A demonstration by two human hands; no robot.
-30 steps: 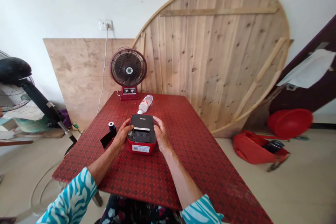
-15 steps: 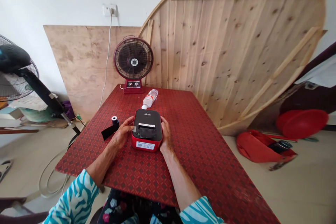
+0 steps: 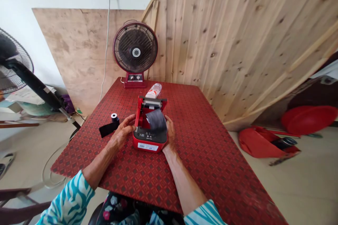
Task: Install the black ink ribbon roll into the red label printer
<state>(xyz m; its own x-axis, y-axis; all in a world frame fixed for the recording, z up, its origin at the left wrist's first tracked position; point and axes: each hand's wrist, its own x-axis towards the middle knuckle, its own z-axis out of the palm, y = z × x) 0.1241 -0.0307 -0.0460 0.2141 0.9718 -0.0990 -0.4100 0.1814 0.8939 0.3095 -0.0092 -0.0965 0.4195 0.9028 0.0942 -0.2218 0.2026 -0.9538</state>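
Note:
A red and black label printer [image 3: 150, 136] rests on the table in front of me, its lid [image 3: 153, 102] raised and tipped back. From its compartment a dark strip of label paper [image 3: 157, 120] sticks out, curling over the right part of the front. My left hand [image 3: 124, 129] grips the printer's left side, thumb near the front corner. Against the right side my right hand [image 3: 170, 135] is closed, some of its fingers hidden behind the casing. Left of the printer stands a small roll [image 3: 114, 116] with a black strip [image 3: 107, 129] trailing from it.
A plastic bottle [image 3: 154, 90] lies just behind the raised lid. Beyond it a maroon table fan [image 3: 136, 52] stands at the back of the red patterned table [image 3: 200, 154]. A floor fan [image 3: 31, 81] is at the left, and a red bag [image 3: 257, 144] lies on the floor at right.
The printer's lid has swung up and back, uncovering the compartment and the dark label paper. Both hands stay at its sides. My view has tilted slightly downward.

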